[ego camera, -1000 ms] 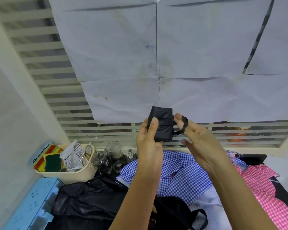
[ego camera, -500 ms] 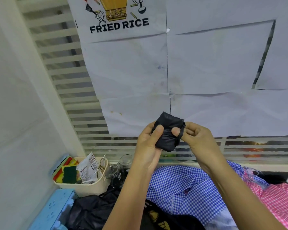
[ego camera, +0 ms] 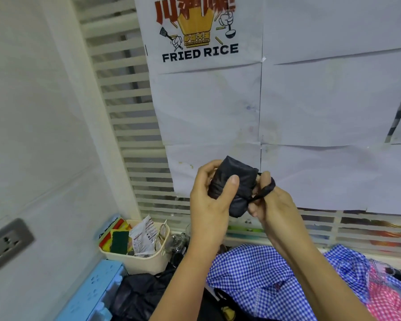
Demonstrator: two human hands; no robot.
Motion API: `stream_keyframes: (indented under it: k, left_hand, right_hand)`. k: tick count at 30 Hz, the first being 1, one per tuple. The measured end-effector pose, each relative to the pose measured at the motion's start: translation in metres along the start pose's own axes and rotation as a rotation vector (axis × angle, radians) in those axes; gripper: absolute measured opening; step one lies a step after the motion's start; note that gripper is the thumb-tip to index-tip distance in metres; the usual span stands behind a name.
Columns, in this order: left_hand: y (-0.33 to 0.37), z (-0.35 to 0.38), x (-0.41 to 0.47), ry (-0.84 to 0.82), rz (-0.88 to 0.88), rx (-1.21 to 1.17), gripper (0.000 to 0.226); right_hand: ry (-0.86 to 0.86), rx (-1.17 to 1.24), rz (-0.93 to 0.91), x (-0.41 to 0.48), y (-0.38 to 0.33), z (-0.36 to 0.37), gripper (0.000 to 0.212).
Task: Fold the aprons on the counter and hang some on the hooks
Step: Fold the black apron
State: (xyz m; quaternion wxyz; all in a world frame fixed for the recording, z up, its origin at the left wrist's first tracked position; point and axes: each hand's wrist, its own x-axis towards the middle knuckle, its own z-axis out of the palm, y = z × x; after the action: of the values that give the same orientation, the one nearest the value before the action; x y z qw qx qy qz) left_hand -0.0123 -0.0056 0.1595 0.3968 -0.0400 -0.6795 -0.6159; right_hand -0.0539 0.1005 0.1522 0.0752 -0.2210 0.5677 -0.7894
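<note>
Up before the papered window [ego camera: 322,100], my left grip [ego camera: 206,205] is curled round the folded black apron [ego camera: 237,181], thumb across its front; my right grip [ego camera: 276,207] pinches its strap [ego camera: 270,185], looped over a finger. I judge I'm binding the bundle. Next calls for drawing the strap snug and tucking its end, then laying it by the blue check apron [ego camera: 252,274] below.

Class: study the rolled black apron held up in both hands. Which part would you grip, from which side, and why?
Grip the rolled black apron round its middle from the left, as the left hand does, thumb across the front: a wrap there likely keeps the short roll shut. The strap, looped over the right hand, occupies the right side.
</note>
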Motion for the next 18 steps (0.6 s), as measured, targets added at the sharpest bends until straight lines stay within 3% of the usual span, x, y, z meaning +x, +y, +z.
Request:
stream_keyframes:
  k: [2, 5, 6, 9, 14, 18]
  left_hand:
    - [0.006, -0.007, 0.000, 0.054, 0.059, 0.016, 0.024]
    - [0.009, -0.020, 0.006, 0.131, 0.008, -0.075, 0.016]
    - [0.008, -0.025, 0.010, 0.134, -0.037, -0.143, 0.014]
    - [0.009, -0.036, 0.018, 0.050, -0.135, -0.265, 0.033]
    - [0.010, -0.036, 0.012, -0.132, -0.139, -0.194, 0.045]
    - [0.012, -0.040, 0.020, -0.312, -0.214, -0.082, 0.027]
  right_hand:
    - [-0.046, 0.069, 0.027, 0.004, -0.002, 0.006, 0.048]
    - [-0.201, 0.162, 0.003, 0.006, -0.004, 0.007, 0.047]
    - [-0.296, 0.210, -0.016, 0.006, -0.003, 0.006, 0.054]
    - [-0.522, 0.311, -0.014, 0.002, 0.007, 0.006, 0.079]
    - [-0.466, 0.327, 0.058, 0.003, 0.010, -0.004, 0.085]
    - [-0.326, 0.204, -0.027, 0.004, 0.014, -0.001, 0.092]
